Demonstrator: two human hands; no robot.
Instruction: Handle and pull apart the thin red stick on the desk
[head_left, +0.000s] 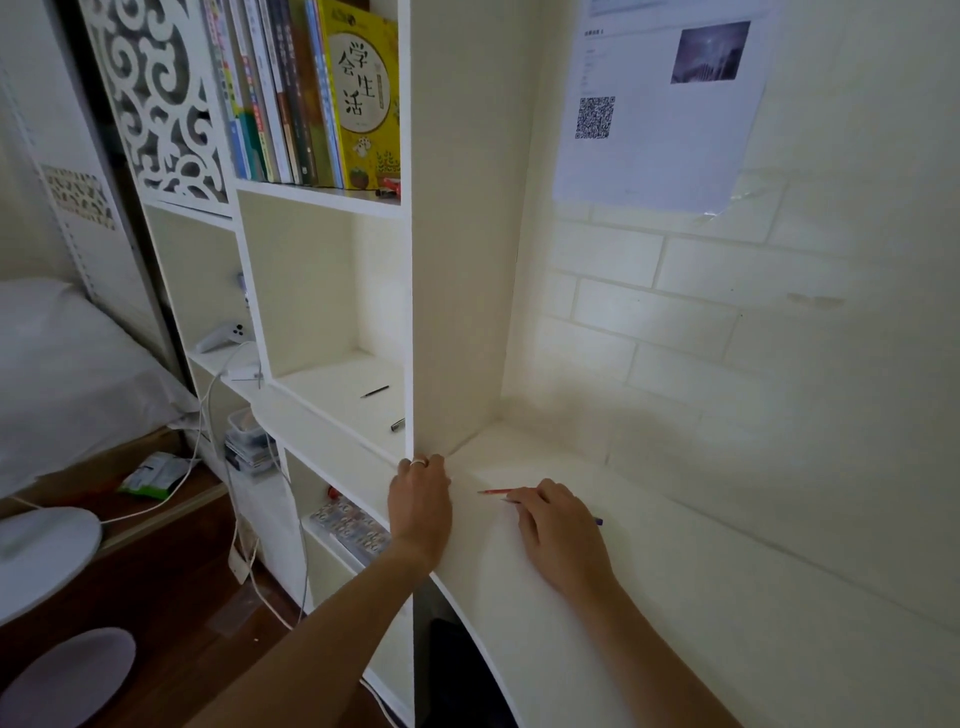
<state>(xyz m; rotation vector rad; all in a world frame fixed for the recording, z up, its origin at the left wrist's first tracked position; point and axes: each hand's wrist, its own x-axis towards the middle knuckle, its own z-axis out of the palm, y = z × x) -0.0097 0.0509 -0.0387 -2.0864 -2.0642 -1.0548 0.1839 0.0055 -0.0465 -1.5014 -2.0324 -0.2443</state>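
My right hand (558, 527) lies on the white desk top (675, 597) and grips pens: a red pen tip (493, 491) pokes out to the left and a blue end (598, 520) shows at the right. My left hand (420, 499), a ring on one finger, rests at the desk's left corner with its fingers curled at the foot of the white bookcase side panel (452, 260). What the left fingers hold, if anything, is hidden.
A black pen (375, 392) and a dark clip-like item (397, 425) lie on the open shelf to the left. Books (311, 93) stand on the shelf above. A paper with a QR code (660, 104) hangs on the brick-pattern wall. Cables, a bed and round stools are at the left.
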